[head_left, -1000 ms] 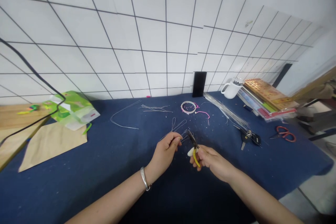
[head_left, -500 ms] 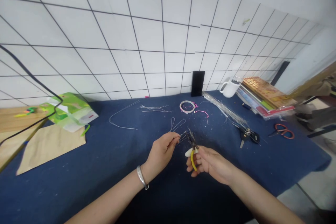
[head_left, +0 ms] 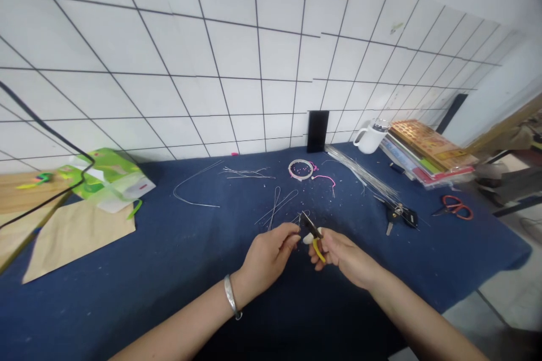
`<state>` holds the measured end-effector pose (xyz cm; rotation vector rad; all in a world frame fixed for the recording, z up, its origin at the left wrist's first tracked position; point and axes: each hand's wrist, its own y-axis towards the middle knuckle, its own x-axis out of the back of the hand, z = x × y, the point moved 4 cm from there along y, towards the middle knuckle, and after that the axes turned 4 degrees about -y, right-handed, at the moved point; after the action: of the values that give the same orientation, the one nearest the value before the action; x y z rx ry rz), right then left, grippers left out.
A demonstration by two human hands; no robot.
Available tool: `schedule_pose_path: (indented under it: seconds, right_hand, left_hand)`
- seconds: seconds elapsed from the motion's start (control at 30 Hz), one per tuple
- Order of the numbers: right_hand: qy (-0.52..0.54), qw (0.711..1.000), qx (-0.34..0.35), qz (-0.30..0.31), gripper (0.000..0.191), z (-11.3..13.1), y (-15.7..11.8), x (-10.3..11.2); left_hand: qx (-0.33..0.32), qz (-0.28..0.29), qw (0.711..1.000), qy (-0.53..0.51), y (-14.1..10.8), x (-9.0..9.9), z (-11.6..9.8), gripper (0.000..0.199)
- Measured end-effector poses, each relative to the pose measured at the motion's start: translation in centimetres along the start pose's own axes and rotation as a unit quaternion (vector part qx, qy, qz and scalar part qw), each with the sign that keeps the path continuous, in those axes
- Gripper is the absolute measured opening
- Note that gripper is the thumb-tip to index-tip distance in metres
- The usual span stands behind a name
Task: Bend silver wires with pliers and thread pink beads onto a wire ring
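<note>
Left hand [head_left: 269,254] with thumb and forefinger pinched together on thin wire [head_left: 299,225]; right hand [head_left: 349,255] wrapped around pliers [head_left: 313,230], their tips by the wire just beyond the left fingertips; whether they bite, I cannot tell; the step seems to be working the wire, which calls for a steady pinch and careful aim; loops [head_left: 276,203] just past the left fingers might snag; farther ahead, a ring [head_left: 301,179]; well right of the right fingers, keys [head_left: 389,228] and scissors [head_left: 457,207].
</note>
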<state>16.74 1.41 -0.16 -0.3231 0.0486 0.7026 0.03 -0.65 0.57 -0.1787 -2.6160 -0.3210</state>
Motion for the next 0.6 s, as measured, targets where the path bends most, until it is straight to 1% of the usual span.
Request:
schedule_pose_path:
  seconds: [0.07, 0.13, 0.23, 0.3, 0.33, 0.4, 0.47, 0.5, 0.53, 0.6]
  right_hand:
    - [0.056, 0.997, -0.013, 0.041, 0.039, -0.1, -0.1, -0.5]
    - [0.097, 0.994, -0.002, 0.046, 0.040, -0.2, 0.0, -1.0]
    - [0.136, 0.990, 0.045, -0.005, 0.037, -0.4, 0.4, -1.4]
    - [0.153, 0.985, 0.072, -0.036, 0.034, -0.7, 0.5, -1.7]
    - [0.159, 0.983, 0.082, -0.045, 0.033, -0.8, 0.6, -1.8]
    - [0.169, 0.980, 0.094, -0.054, 0.032, -0.9, 0.6, -2.0]
    - [0.176, 0.979, 0.097, -0.048, 0.031, -0.8, 0.6, -2.1]
    - [0.177, 0.979, 0.093, -0.038, 0.032, -0.8, 0.6, -2.1]
    - [0.176, 0.980, 0.086, -0.025, 0.034, -0.8, 0.6, -2.2]
    - [0.168, 0.983, 0.069, 0.001, 0.036, -0.8, 0.6, -2.2]
  left_hand:
    - [0.021, -0.016, 1.000, 0.001, -0.1, 0.1, 0.3, 0.029]
    - [0.011, -0.037, 0.999, 0.019, -0.1, 0.4, 0.4, 0.030]
    - [-0.022, -0.076, 0.997, 0.020, 0.0, 0.9, 0.3, 0.022]
    - [-0.015, -0.095, 0.995, -0.020, 0.2, 1.2, 0.2, 0.020]
    - [0.003, -0.097, 0.994, -0.055, 0.3, 1.2, 0.2, 0.020]
    - [0.059, -0.082, 0.982, -0.160, 0.6, 1.0, 0.2, 0.021]
    - [0.116, -0.044, 0.953, -0.276, 0.8, 0.4, 0.3, 0.024]
    - [0.133, -0.025, 0.938, -0.319, 0.9, 0.2, 0.4, 0.026]
    - [0.141, -0.013, 0.927, -0.346, 1.0, 0.0, 0.4, 0.027]
    - [0.142, -0.010, 0.923, -0.358, 1.1, 0.1, 0.5, 0.026]
